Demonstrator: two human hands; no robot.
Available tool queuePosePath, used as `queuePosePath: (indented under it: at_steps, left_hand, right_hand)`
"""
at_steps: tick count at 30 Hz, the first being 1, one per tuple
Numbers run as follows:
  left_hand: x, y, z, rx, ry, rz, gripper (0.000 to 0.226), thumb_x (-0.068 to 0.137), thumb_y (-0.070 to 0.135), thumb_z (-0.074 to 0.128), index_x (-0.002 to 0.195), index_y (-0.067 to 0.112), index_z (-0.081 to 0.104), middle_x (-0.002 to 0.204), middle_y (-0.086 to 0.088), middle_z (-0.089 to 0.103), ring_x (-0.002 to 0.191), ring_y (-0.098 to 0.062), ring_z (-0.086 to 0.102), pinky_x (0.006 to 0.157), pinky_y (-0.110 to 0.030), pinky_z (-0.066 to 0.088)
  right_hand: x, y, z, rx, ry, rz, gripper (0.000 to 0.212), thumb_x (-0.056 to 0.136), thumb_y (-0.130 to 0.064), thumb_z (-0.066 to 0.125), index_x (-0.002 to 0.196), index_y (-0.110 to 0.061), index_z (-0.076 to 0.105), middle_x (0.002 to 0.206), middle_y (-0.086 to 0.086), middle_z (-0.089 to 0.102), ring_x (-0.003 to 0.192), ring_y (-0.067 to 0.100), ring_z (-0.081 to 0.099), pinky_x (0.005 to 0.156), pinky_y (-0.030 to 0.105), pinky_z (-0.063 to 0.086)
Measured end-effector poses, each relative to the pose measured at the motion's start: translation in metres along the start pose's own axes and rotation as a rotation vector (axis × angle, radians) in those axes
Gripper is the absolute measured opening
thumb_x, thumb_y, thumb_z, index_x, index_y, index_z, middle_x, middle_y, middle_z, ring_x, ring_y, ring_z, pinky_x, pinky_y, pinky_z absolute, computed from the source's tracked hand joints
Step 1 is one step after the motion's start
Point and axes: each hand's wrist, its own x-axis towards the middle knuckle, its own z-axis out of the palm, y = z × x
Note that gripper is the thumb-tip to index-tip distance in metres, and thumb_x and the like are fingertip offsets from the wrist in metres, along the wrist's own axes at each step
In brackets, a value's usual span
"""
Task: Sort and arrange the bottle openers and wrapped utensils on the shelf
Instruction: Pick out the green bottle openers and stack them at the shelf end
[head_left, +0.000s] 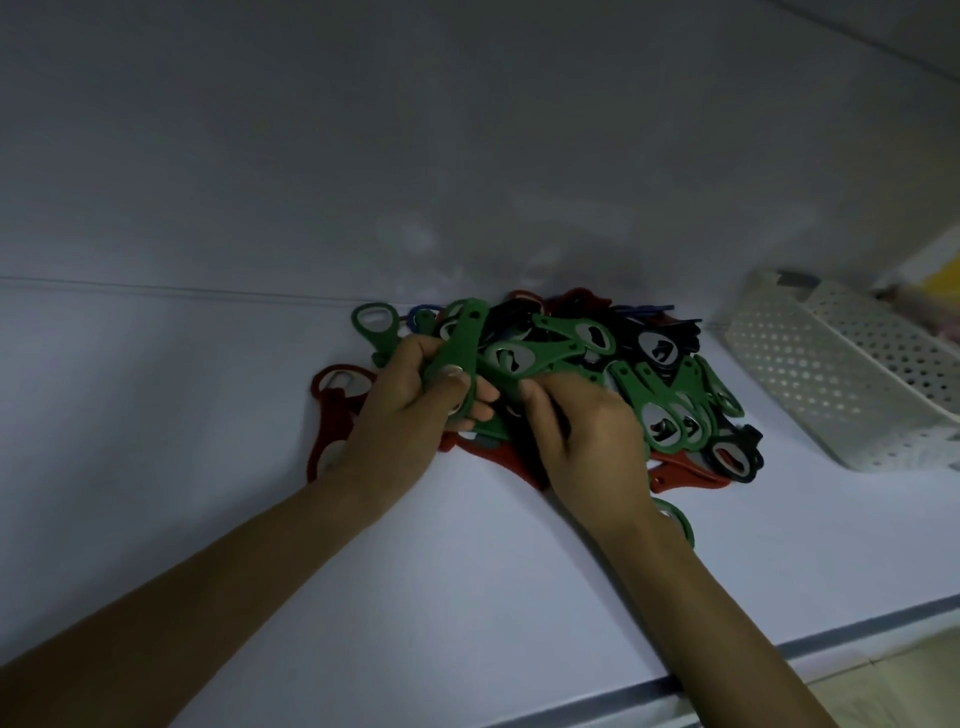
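- The left hand (415, 410) is closed round a green bottle opener (457, 353), with the thumb pressed on its upper face. More may be stacked beneath it; this cannot be told. If the stack is loosely squared, a piece could be squeezed out sideways.
- The right hand (587, 431) is bent down into the pile (660, 348), its fingertips at a green handle. Whether anything is actually pinched cannot be made out.
- The pile is heaped toward the back of the shelf (467, 571), with green, red, black and blue openers overlapped and hooked through one another. Neighbours are likely to be dragged along if one handle is pulled sharply, and the heap would be scattered.
- A loose green opener (675, 519) lies partly under the right wrist, nearer the front edge than the rest. It could be swept off the shelf by a forearm drawn back carelessly.
- A red opener (337, 410) lies beside the left wrist, apart from the heap, and could be knocked further away.
- A white perforated basket (810, 374) stands just right of the pile; openers could be pushed against it.
- Wrapped utensils cannot be identified; the far right is blurred.
- In the dim light, black and blue could be confused and wrongly sorted.
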Motion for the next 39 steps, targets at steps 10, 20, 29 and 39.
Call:
queuePosePath:
  at_steps: [10, 20, 29, 39]
  left_hand:
    - [-0.004, -0.005, 0.003, 0.260, -0.135, 0.116, 0.036, 0.077, 0.047, 0.066, 0.107, 0.027, 0.060, 0.099, 0.014, 0.068, 0.095, 0.000, 0.064, 0.074, -0.013, 0.049]
    - [-0.003, -0.005, 0.002, 0.205, -0.040, 0.090, 0.017, 0.095, 0.014, 0.048, 0.108, 0.010, 0.058, 0.096, -0.004, 0.068, 0.088, -0.010, 0.067, 0.072, -0.024, 0.054]
    - [0.005, -0.002, -0.005, 0.072, 0.138, 0.014, 0.027, 0.086, 0.000, 0.061, 0.108, 0.017, 0.060, 0.089, 0.006, 0.072, 0.078, -0.011, 0.070, 0.061, -0.019, 0.054]
    - [0.002, 0.003, -0.002, 0.067, 0.103, -0.040, 0.008, 0.093, 0.013, 0.054, 0.090, 0.016, 0.061, 0.073, 0.004, 0.071, 0.062, -0.009, 0.066, 0.051, -0.020, 0.052]
  right_hand:
    - [-0.002, -0.006, -0.009, 0.813, -0.022, 0.228, 0.013, 0.084, -0.017, 0.062, 0.092, -0.016, 0.071, 0.069, -0.003, 0.071, 0.044, 0.009, 0.055, 0.043, 0.017, 0.044]
    - [-0.005, 0.000, -0.004, 0.459, 0.038, 0.154, 0.013, 0.091, -0.018, 0.061, 0.098, -0.014, 0.071, 0.080, -0.005, 0.071, 0.066, 0.010, 0.066, 0.056, 0.028, 0.054]
    - [-0.004, 0.012, -0.006, -0.061, -0.184, 0.109, 0.048, 0.083, -0.034, 0.070, 0.128, -0.019, 0.060, 0.130, -0.002, 0.059, 0.121, 0.021, 0.048, 0.099, 0.038, 0.036]
    - [0.000, 0.007, -0.004, -0.367, 0.012, -0.056, 0.021, 0.080, -0.013, 0.075, 0.101, -0.013, 0.075, 0.084, 0.010, 0.060, 0.080, 0.032, 0.055, 0.067, 0.037, 0.038]
